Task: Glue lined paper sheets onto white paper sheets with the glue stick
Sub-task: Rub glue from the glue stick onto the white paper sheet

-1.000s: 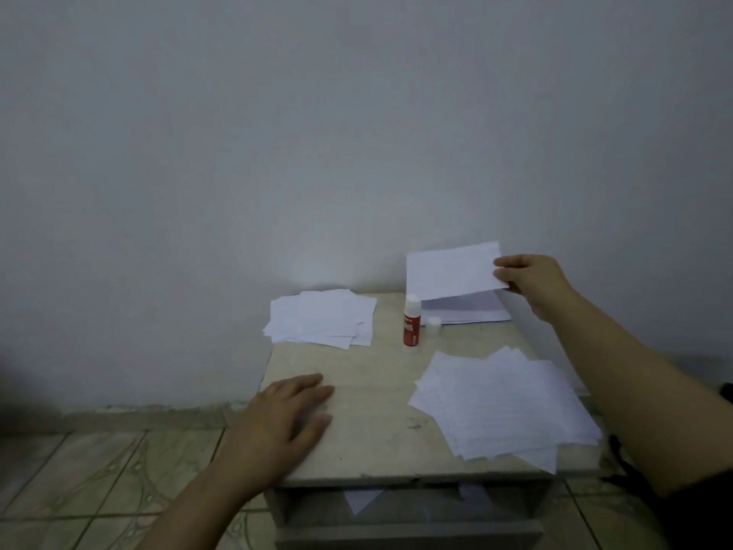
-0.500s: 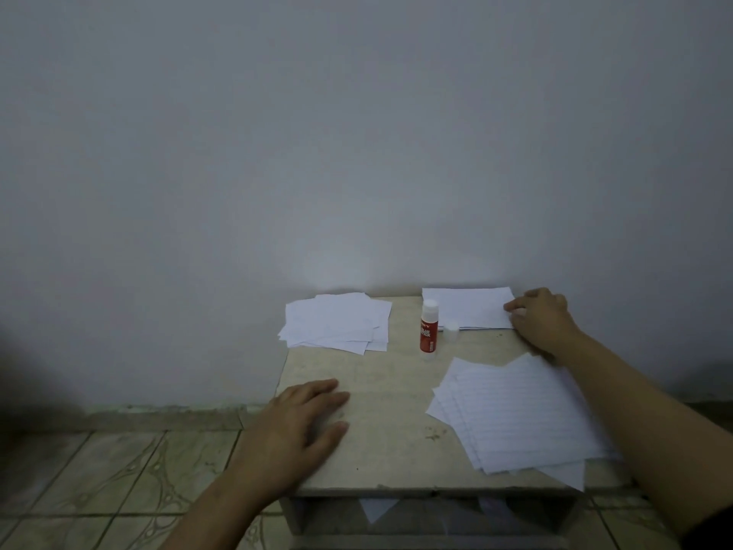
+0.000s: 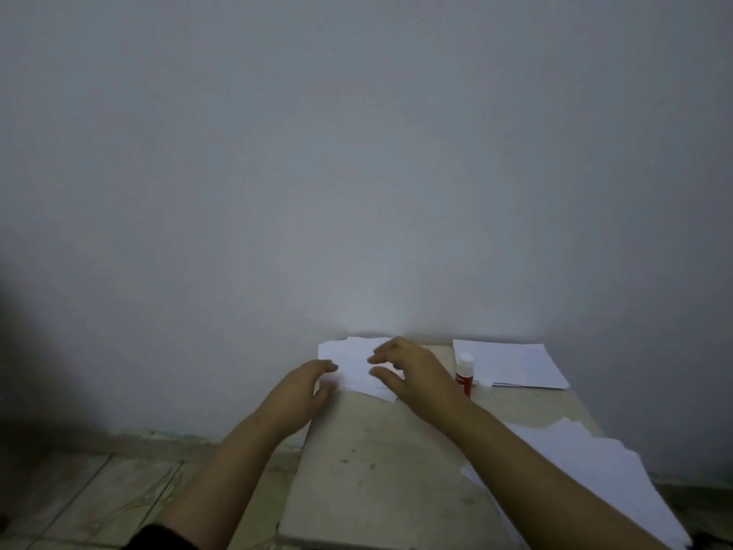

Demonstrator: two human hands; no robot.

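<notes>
At the far left corner of the bench (image 3: 380,462), against the wall, lies a loose pile of white paper sheets (image 3: 349,357), and both hands are over it. The left hand (image 3: 305,387) rests at the pile's near left edge with fingers loosely bent; the right hand (image 3: 412,369) hovers over the middle, fingers and thumb spread and slightly curved. Neither visibly holds a sheet. Such paper is likely light, limp and prone to slide or lift two at once, so a pinch at one free corner of the top sheet, with the other hand steadying the pile, seems best. Just right of the right hand stands the glue stick (image 3: 465,374), upright. Beyond it lies a flat stack of sheets (image 3: 515,363); the lined paper sheets (image 3: 587,462) fan along the near right edge, partly under the right forearm.
</notes>
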